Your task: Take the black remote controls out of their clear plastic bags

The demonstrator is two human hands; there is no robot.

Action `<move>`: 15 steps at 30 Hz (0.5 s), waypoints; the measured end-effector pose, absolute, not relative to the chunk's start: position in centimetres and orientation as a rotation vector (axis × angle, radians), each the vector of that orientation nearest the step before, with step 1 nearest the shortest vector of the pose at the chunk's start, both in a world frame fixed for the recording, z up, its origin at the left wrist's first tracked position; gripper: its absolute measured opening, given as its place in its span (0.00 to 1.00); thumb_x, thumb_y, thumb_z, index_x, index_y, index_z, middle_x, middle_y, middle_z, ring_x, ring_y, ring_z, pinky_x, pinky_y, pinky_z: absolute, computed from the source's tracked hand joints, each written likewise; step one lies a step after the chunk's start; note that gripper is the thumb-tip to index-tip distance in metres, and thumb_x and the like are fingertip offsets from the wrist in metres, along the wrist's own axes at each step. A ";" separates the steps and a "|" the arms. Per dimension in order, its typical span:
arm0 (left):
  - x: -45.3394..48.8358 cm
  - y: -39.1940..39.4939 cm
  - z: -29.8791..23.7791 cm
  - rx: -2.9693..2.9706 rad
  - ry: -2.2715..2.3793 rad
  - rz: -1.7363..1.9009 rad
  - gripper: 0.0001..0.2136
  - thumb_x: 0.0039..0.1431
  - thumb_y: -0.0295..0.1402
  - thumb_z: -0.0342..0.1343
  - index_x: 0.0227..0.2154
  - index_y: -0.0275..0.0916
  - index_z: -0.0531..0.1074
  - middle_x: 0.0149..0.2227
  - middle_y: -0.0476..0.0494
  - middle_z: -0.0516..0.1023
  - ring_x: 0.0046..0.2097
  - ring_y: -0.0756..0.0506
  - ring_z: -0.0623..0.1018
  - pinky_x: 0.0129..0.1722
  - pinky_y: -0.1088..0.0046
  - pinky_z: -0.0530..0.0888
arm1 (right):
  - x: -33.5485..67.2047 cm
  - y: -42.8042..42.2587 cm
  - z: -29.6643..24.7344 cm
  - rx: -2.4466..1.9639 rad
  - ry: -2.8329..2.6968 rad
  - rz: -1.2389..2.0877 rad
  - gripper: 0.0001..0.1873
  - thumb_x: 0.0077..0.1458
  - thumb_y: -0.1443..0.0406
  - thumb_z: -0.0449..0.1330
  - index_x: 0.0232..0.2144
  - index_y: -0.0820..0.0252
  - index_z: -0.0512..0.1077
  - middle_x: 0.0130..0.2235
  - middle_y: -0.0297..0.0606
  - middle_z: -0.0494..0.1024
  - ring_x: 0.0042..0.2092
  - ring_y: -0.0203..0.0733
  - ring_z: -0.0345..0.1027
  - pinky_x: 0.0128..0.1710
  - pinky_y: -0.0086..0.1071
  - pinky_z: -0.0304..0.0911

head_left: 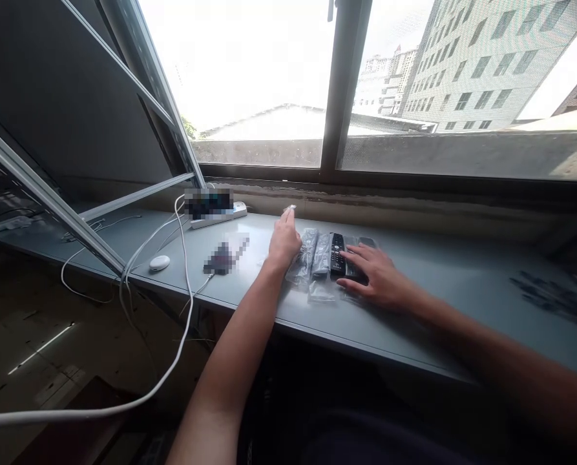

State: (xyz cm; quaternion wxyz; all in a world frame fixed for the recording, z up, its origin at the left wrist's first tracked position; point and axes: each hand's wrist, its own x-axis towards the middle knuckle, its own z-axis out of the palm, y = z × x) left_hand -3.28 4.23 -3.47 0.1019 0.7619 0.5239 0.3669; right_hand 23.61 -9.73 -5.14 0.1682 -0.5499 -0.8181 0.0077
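Several remote controls lie side by side on a grey ledge (414, 303) below the window. Two of them (313, 255) are wrapped in clear plastic bags; a bare black remote (337, 252) with buttons lies to their right. My right hand (375, 274) rests flat, fingers spread, on the black remotes at the right of the row. My left hand (284, 240) is raised at the left of the row, its fingers pinched on a small clear or white piece (289, 208) that I cannot name.
A white power strip (219, 217) lies at the back left, with white cables (184, 271) trailing off the ledge. A small white oval device (159, 262) and a blurred dark object (223, 257) lie left of my hands. Metal frame bars (50, 194) slant at left. Dark items (554, 294) lie far right.
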 end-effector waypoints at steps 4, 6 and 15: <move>-2.3 4.1 -3.1 2.124 1.220 1.281 0.44 0.62 0.16 0.51 0.82 0.37 0.56 0.74 0.30 0.74 0.67 0.39 0.81 0.71 0.60 0.73 | 23.4 -9.8 -4.7 -1.500 -2.277 0.014 0.45 0.72 0.38 0.58 0.79 0.56 0.66 0.78 0.55 0.68 0.80 0.72 0.55 0.78 0.67 0.51; -1.7 3.9 -3.1 2.046 1.085 1.264 0.44 0.65 0.19 0.54 0.84 0.40 0.51 0.62 0.35 0.85 0.55 0.42 0.87 0.63 0.62 0.79 | 23.3 -9.9 -4.4 -1.463 -2.246 0.019 0.45 0.73 0.40 0.59 0.79 0.58 0.64 0.78 0.56 0.68 0.80 0.72 0.56 0.78 0.65 0.52; 0.2 2.7 -4.2 2.252 0.656 0.970 0.36 0.63 0.20 0.63 0.73 0.50 0.73 0.49 0.48 0.91 0.54 0.43 0.89 0.63 0.64 0.79 | 22.8 -10.3 -3.1 -1.425 -2.195 0.068 0.49 0.74 0.47 0.59 0.86 0.55 0.47 0.65 0.52 0.84 0.71 0.71 0.69 0.74 0.66 0.60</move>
